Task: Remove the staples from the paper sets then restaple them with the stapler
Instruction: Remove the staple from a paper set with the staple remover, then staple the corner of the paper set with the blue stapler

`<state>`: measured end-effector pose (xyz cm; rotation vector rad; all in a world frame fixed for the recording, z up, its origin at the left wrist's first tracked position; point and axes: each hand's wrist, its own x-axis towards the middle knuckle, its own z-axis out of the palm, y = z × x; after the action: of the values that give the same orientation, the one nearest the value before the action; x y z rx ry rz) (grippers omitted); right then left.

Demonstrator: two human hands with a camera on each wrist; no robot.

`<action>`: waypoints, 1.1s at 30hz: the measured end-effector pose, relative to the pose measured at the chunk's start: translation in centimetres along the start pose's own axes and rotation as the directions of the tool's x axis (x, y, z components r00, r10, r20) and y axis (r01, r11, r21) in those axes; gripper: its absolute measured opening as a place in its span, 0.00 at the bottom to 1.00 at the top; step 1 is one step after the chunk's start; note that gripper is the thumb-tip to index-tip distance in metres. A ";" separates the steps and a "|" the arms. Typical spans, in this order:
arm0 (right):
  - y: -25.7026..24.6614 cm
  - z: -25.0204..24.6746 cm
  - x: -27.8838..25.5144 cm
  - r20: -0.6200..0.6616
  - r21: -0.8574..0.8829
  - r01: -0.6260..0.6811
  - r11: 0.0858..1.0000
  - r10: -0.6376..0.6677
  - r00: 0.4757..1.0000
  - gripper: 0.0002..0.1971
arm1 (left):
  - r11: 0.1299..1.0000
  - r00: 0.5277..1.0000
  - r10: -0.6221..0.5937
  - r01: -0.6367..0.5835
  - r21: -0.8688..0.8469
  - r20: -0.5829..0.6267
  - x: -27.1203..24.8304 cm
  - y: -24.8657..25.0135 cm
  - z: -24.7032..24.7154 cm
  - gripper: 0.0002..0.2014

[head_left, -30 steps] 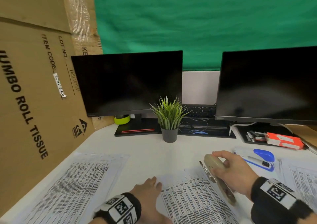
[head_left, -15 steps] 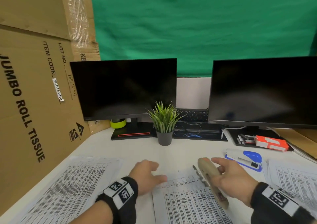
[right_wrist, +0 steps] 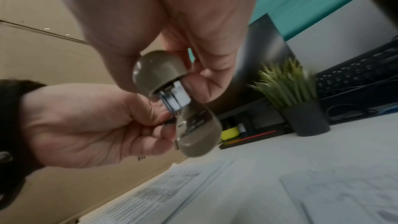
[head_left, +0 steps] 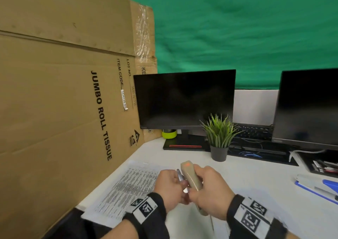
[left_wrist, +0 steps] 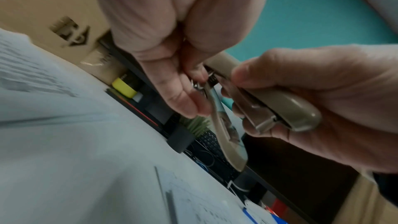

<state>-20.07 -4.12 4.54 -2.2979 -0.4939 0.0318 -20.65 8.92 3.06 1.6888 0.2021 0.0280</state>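
Note:
A beige stapler [head_left: 191,177] is held up above the white desk [head_left: 256,180] between both hands. My right hand [head_left: 210,189] grips its top arm [left_wrist: 290,108] from the right. My left hand [head_left: 171,186] pinches the rear of its base [left_wrist: 228,140] near the hinge. The base hangs swung apart from the metal magazine [right_wrist: 175,99]. A printed paper set [head_left: 131,185] lies on the desk to the left, below my left hand. In the right wrist view, another sheet [right_wrist: 344,193] lies to the right of that set.
A tall cardboard box [head_left: 64,110] walls off the left side. Two dark monitors [head_left: 184,99] [head_left: 309,107], a potted plant [head_left: 219,138] and a keyboard [head_left: 254,130] stand at the back. A blue and white tool [head_left: 325,185] lies at the right edge.
My right hand has raised the stapler off the papers. My left hand has left the desk and taken hold of the stapler's base. The head view has swung left.

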 end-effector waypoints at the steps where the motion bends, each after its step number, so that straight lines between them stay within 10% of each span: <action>1: -0.8 0.6 0.2 0.010 -0.016 0.024 1.000 -0.024 1.000 0.11 | 1.000 0.999 -0.004 0.004 -0.005 -0.034 -0.2 -0.1 -0.7 0.10; 17: -7.9 10.4 0.6 0.253 0.009 0.249 0.968 -0.243 0.936 0.07 | 0.965 0.853 -0.044 0.171 0.199 -0.520 -3.8 -4.9 -15.0 0.12; 24: -5.8 10.0 0.8 0.245 0.064 0.226 0.972 -0.235 0.941 0.07 | 0.301 0.900 -0.070 0.430 0.851 -0.430 -5.8 -10.9 -22.2 0.09; 33: -2.7 8.2 1.3 0.225 0.053 0.103 0.993 -0.113 0.968 0.07 | 0.192 0.896 -0.092 0.444 0.875 -0.434 -6.2 -12.8 -24.6 0.10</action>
<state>-21.25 3.71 0.79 -2.2347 -0.7286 0.2523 -31.57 33.68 -5.80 2.9253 0.9286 -0.1661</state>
